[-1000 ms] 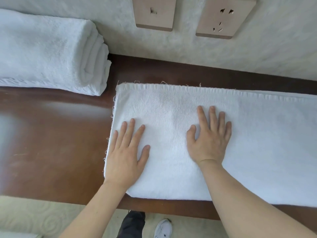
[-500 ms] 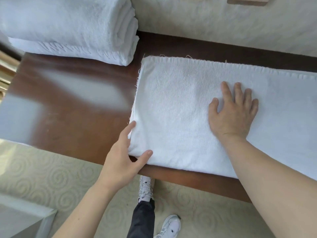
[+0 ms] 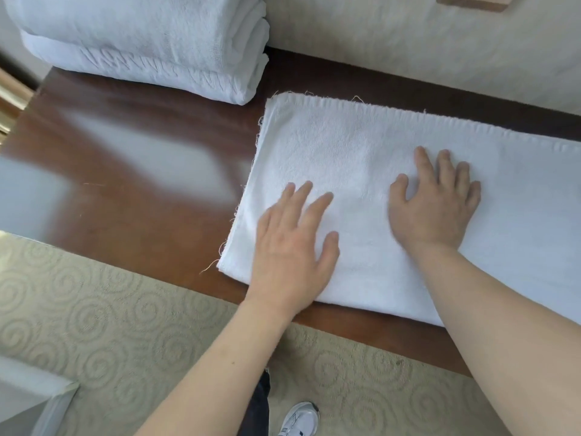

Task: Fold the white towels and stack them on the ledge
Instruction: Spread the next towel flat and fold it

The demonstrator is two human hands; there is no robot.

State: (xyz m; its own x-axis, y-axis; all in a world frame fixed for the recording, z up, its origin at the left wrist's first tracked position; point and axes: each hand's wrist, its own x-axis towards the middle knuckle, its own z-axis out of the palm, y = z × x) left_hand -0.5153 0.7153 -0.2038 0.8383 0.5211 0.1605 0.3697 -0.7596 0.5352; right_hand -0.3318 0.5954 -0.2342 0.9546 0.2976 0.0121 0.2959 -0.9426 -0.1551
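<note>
A white towel [image 3: 361, 146], folded into a long flat strip, lies on the dark wooden ledge [image 3: 141, 199] and runs out of view to the right. My left hand [image 3: 292, 247] lies flat on its near left part with fingers straight. My right hand [image 3: 435, 206] presses flat on the towel a little further right, fingers spread. A stack of folded white towels [image 3: 141, 42] sits at the ledge's back left, apart from the flat towel.
A pale textured wall [image 3: 408, 42] rises behind the ledge, with the bottom of a wall plate [image 3: 471, 3] at the top edge. Patterned carpet [image 3: 110, 325] lies below the ledge's front edge. My shoe [image 3: 300, 421] and a pale furniture corner [image 3: 28, 401] show below.
My left hand let go of the towel's near left corner and moved up onto the towel, lying flat. The right hand stayed pressed flat. The view shifted slightly down and left.
</note>
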